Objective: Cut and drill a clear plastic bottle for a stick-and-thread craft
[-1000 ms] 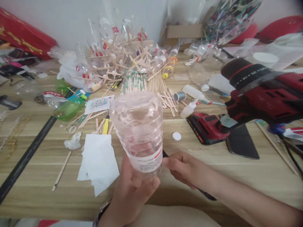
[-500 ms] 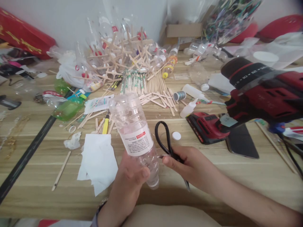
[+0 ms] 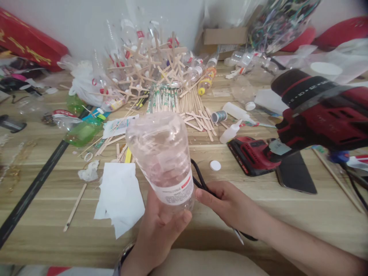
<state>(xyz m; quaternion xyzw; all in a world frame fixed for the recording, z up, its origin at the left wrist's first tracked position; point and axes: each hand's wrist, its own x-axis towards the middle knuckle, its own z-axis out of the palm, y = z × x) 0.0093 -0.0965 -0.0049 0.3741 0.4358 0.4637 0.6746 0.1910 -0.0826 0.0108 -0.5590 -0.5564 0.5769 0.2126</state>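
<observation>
A clear plastic bottle [image 3: 161,153] with a white label tilts base-up toward the far side of the table, its neck out of sight. Around its labelled part my left hand [image 3: 161,226] is closed, thumb on the near side. Just right of the bottle, my right hand [image 3: 227,205] is closed on black-handled scissors [image 3: 198,172]. One handle loop is partly behind the bottle, and a metal tip shows below the hand. White paper sheets [image 3: 119,195] lie left of the bottle, and a white cap [image 3: 215,165] rests beyond my right hand.
A red-and-black cordless drill [image 3: 319,111] stands at the right beside a dark phone [image 3: 297,172]. Bottles and stick crosses [image 3: 149,65] pile up at the back, with loose wooden sticks [image 3: 198,119] before them. Green bottles [image 3: 86,130] lie left, near a black strip [image 3: 37,188].
The bottle has tipped so its base faces me more and its neck is hidden. The scissors have turned in my right hand, their loop now partly behind the bottle.
</observation>
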